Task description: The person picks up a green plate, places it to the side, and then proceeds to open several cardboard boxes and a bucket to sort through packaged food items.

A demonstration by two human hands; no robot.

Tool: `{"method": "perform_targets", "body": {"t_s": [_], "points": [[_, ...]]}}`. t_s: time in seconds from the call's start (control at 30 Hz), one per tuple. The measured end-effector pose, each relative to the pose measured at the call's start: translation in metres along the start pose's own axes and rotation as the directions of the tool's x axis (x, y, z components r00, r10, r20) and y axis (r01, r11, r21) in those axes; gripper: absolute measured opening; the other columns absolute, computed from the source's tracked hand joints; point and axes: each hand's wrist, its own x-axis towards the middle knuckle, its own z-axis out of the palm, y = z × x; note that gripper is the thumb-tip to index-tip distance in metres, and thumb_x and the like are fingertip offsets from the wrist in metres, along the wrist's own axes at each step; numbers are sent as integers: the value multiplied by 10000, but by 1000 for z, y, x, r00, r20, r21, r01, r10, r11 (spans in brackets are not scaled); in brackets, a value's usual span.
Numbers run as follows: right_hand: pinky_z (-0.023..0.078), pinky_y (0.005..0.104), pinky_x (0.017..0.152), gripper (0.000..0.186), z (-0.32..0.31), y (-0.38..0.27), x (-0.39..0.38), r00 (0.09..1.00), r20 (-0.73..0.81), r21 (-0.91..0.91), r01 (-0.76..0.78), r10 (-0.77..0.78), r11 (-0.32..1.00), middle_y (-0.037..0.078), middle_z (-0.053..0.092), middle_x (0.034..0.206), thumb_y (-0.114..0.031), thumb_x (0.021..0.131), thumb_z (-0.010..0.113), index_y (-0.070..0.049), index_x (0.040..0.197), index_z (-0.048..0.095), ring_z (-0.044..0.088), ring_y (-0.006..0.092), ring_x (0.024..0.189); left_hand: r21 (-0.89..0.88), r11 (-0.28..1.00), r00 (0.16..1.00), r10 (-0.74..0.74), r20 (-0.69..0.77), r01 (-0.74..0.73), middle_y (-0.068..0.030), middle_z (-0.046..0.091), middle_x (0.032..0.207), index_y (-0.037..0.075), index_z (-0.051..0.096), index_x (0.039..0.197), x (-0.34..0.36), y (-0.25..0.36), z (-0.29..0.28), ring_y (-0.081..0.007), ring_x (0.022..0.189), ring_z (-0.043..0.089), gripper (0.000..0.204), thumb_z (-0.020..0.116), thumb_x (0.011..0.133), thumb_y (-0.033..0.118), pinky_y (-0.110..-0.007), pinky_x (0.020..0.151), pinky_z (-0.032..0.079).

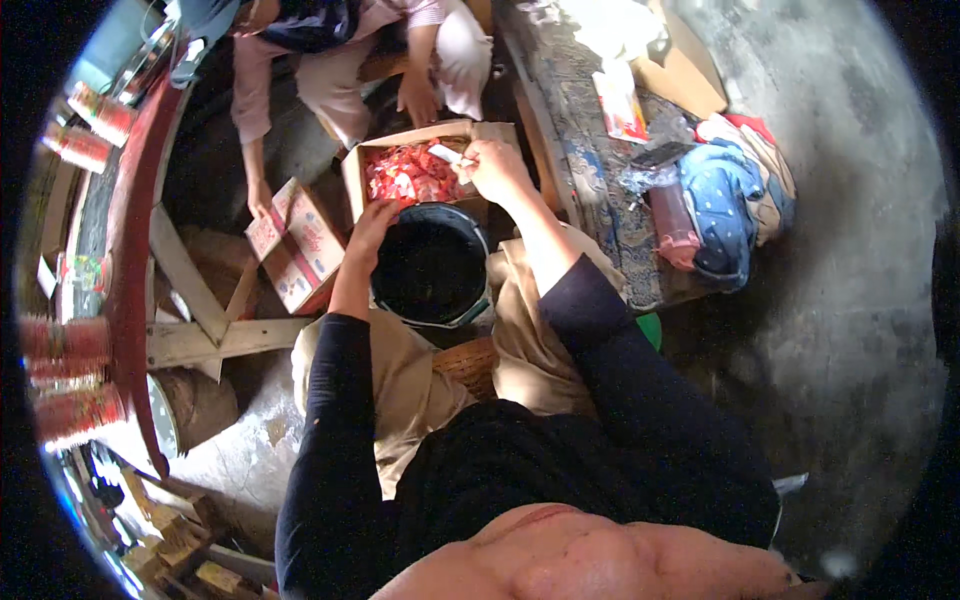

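Note:
My right hand [497,172] is closed on a small white strip-like piece [447,154], held over the right side of an open cardboard box [353,187]. Inside the box lies a heap of small red and white wrapped pieces [410,172]. My left hand [370,234] is at the box's near left corner, beside the rim of a black bucket [425,265]. Its fingers are drawn together, and whatever they grip is hidden. The bucket stands between my knees, its inside dark.
Across from me sits another person, one hand [260,198] on a patterned carton [305,245]. A wooden frame [240,338] and red-edged table [135,230] stand left, with red-filled jars [75,345]. On the right, a patterned bench [610,215] bears a phone [663,154] and blue cloth [722,200].

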Motion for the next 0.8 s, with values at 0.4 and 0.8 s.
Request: {"method": "perform_targets", "body": {"t_s": [0.4, 0.8], "points": [[492, 382, 701, 130, -8, -15, 4, 978, 197, 90, -82, 63, 993, 139, 673, 789, -162, 824, 641, -32, 830, 640, 655, 264, 774, 216, 973, 980, 119, -162, -82, -128, 653, 993, -25, 602, 1084, -6, 21, -9, -196, 928, 589, 399, 582, 886, 321, -305, 841, 437], [497, 380, 731, 164, 5, -10, 8, 969, 236, 29, -77, 68, 997, 136, 670, 864, -178, 786, 680, -37, 861, 640, 654, 285, 823, 377, 921, 966, 179, -184, -99, -148, 649, 974, -12, 612, 1040, -8, 22, -9, -238, 914, 605, 390, 581, 873, 338, -331, 821, 456]]}}
